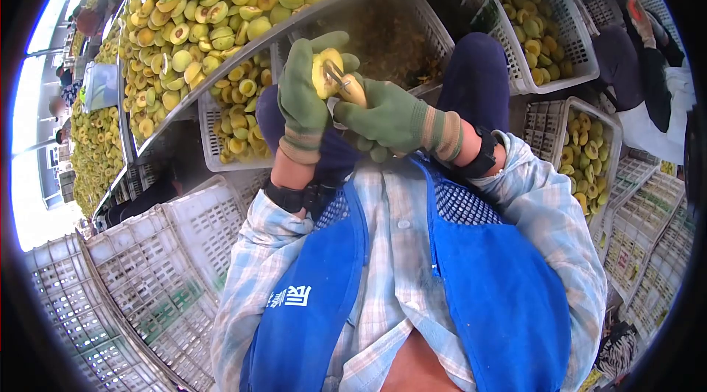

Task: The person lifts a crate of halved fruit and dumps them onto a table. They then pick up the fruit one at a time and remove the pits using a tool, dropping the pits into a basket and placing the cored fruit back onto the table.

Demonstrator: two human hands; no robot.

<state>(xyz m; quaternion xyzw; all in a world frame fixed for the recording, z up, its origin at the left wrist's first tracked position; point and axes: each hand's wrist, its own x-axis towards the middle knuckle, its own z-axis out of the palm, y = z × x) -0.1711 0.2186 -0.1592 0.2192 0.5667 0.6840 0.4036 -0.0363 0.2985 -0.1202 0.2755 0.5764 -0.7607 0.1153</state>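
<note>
My left hand [300, 93], in a green glove, holds up a yellow-green fruit half [322, 84] that looks like an apricot or plum, cut face toward my right. In my gloved right hand [390, 116] is a pitting tool [353, 91] with a light wooden handle. Its metal prongs touch the middle of the cut face. Both hands are closed and close together above my knees. Whether the stone is still in the fruit is hidden by the tool.
A metal-edged table [254, 44] heaped with fruit halves [221, 5] curves beyond my hands. Under its edge sit a crate of fruit [213, 123] and a crate with brown scraps [434, 27]. More fruit crates [582, 68] stand right; stacked crates [147, 267] are left. Another person's hand [641, 20] shows at far right.
</note>
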